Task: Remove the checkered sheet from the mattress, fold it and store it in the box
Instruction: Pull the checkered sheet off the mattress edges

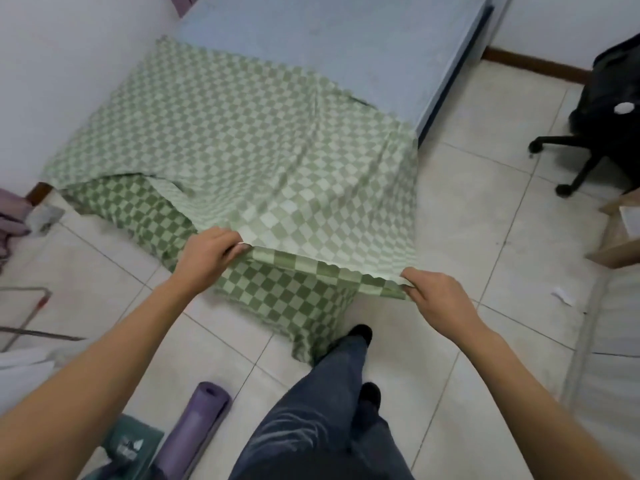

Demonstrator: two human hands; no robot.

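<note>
**Checkered sheet held by its near edge, the bulk lying far of both hands**

Checkered sheet [242, 133] covered the near half of the mattress [346, 39] and hung over its near end down to the tiled floor [485, 209]; the far half of the mattress lay bare. Both hands pinched the sheet's doubled near edge: the left hand [207, 252] with fingers pressed together on the left corner, the right hand [434, 289] likewise on the right corner (thumb over, fingers under, as far as could be judged). That held edge ran left to right between the hands, slightly lower on the right. All the rest of the cloth stretched away from the grip toward the far end, its long axis following the mattress. Neither hand was clearly nearer the bulk. Drawing it clear would probably mean pulling toward the body. A cardboard box [620, 237] sat at the right, well apart.
</note>
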